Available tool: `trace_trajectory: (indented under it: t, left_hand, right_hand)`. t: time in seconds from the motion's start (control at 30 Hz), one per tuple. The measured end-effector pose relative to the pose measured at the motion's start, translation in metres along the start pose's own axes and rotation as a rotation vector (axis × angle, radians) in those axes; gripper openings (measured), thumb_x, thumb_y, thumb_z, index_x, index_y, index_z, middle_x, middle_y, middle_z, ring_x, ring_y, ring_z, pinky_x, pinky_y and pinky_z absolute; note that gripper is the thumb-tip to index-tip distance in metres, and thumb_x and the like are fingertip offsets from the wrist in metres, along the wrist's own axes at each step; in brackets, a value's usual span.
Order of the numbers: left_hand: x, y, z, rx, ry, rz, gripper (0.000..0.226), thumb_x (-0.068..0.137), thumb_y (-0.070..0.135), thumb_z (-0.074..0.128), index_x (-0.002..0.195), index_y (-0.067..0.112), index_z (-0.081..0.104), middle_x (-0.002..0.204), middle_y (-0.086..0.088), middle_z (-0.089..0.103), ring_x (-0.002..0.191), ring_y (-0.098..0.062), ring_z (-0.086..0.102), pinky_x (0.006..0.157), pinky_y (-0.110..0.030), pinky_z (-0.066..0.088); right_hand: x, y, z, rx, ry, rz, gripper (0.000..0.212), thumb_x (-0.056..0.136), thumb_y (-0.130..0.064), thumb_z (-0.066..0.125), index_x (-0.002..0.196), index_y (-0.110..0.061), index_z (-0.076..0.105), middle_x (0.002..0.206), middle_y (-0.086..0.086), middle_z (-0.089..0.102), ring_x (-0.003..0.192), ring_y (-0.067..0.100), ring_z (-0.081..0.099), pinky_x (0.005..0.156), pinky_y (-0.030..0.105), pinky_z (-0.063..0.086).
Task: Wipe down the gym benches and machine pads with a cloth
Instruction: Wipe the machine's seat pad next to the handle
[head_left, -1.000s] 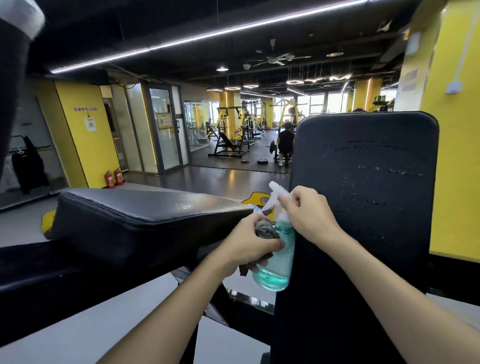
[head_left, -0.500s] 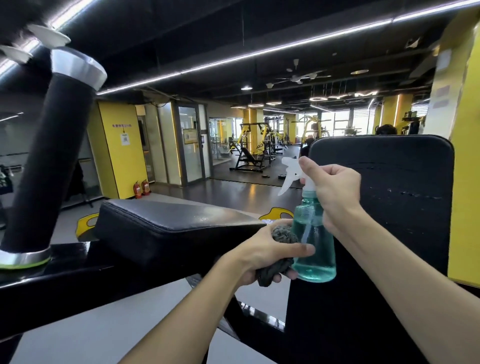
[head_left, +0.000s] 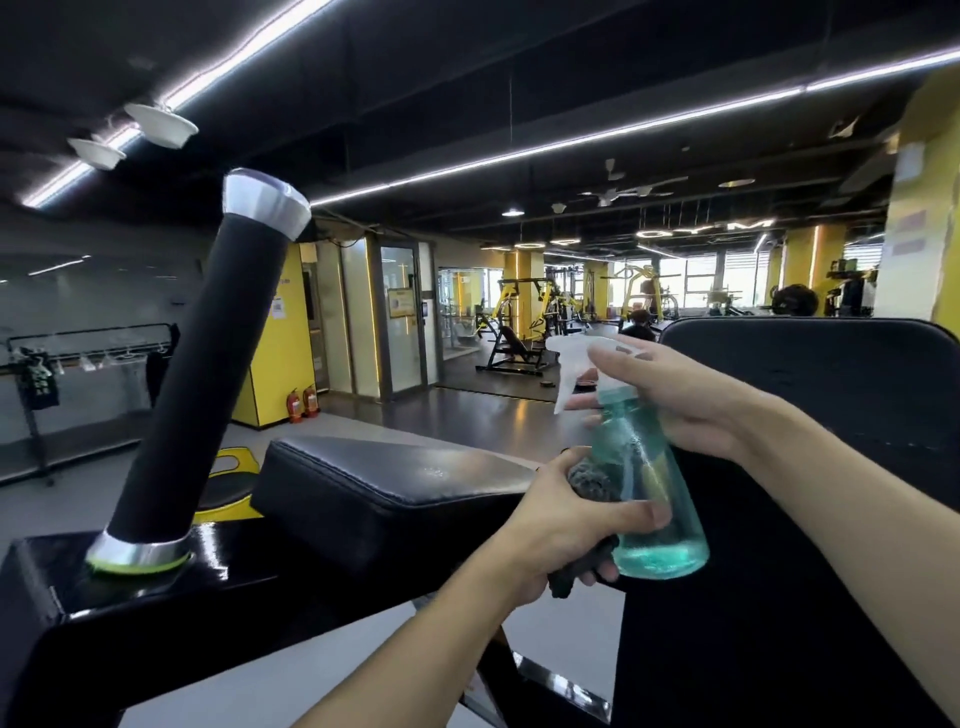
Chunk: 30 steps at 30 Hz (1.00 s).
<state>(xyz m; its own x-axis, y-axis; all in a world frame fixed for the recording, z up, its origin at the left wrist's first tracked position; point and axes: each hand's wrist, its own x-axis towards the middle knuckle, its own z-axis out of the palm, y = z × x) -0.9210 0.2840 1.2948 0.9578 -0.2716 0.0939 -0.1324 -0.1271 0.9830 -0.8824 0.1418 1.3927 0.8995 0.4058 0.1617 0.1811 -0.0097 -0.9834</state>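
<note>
The teal spray bottle (head_left: 652, 499) sits just right of the frame's centre. Its long axis is close to upright, with the top leaning a little to the left. Its white spray head (head_left: 574, 358) points left, toward the flat black pad (head_left: 395, 478) in the middle of the frame. The right hand (head_left: 691, 410) comes in from the lower right, forearm angled up and leftward, and grips the bottle's neck with fingers curled forward at the trigger. The left hand (head_left: 556, 525) reaches up from the bottom centre, fingers clenched on a bunched dark grey cloth (head_left: 592, 480), which touches the bottle; the thumb lies across the bottle's lower body. Behind both hands, at right, rises the upright black pad (head_left: 831, 395). A black padded post (head_left: 202, 374) leans at the left of the frame.
</note>
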Motion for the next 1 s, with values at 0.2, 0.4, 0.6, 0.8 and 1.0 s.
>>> trace_trajectory:
  t: [0.2,0.4,0.6,0.8,1.0]
  left_hand:
    - [-0.013,0.012,-0.008,0.094,-0.019,0.051,0.051,0.074,0.031,0.087,0.113,0.023,0.056,0.064,0.002,0.065,0.044,-0.016,0.054,0.044,-0.031,0.038]
    - [-0.043,0.039,-0.021,0.322,0.249,0.28,0.025,0.088,0.028,0.068,0.107,0.033,0.052,0.076,-0.006,0.068,0.047,-0.022,0.064,0.043,-0.032,0.05]
    - [-0.065,0.071,-0.047,0.527,0.611,0.592,0.022,0.087,0.029,0.07,0.097,0.036,0.052,0.081,0.008,0.06,0.067,-0.02,0.068,0.057,-0.045,0.06]
    - [-0.071,0.089,-0.094,0.479,0.93,0.556,0.021,0.089,0.024,0.068,0.09,0.032,0.049,0.084,0.008,0.057,0.074,-0.025,0.068,0.06,-0.046,0.06]
    - [-0.075,0.079,-0.116,0.485,1.076,0.435,0.02,0.088,0.031,0.066,0.088,0.033,0.047,0.083,0.006,0.062,0.068,-0.026,0.07,0.062,-0.048,0.06]
  right_hand:
    - [0.008,-0.001,0.007,-0.129,-0.175,0.011,0.042,0.094,-0.027,0.059,0.124,0.002,0.055,0.12,0.018,0.068,0.111,0.035,0.066,0.093,0.049,0.054]
    - [0.017,0.015,-0.001,-0.088,-0.034,0.046,0.027,0.079,0.007,0.058,0.105,0.007,0.061,0.091,0.021,0.073,0.072,0.031,0.066,0.075,0.042,0.058]
    - [0.013,0.029,-0.005,-0.424,-0.173,0.245,0.016,0.086,-0.001,0.062,0.101,0.005,0.061,0.099,0.018,0.074,0.078,0.037,0.069,0.062,0.034,0.055]
    - [0.012,0.026,-0.005,-0.545,-0.2,0.287,0.017,0.083,0.003,0.054,0.098,0.008,0.062,0.098,0.017,0.074,0.07,0.036,0.065,0.058,0.032,0.053]
    - [0.01,0.023,0.005,-0.655,-0.246,0.283,0.026,0.075,0.005,0.045,0.064,-0.009,0.065,0.074,0.016,0.066,0.068,0.036,0.065,0.06,0.033,0.053]
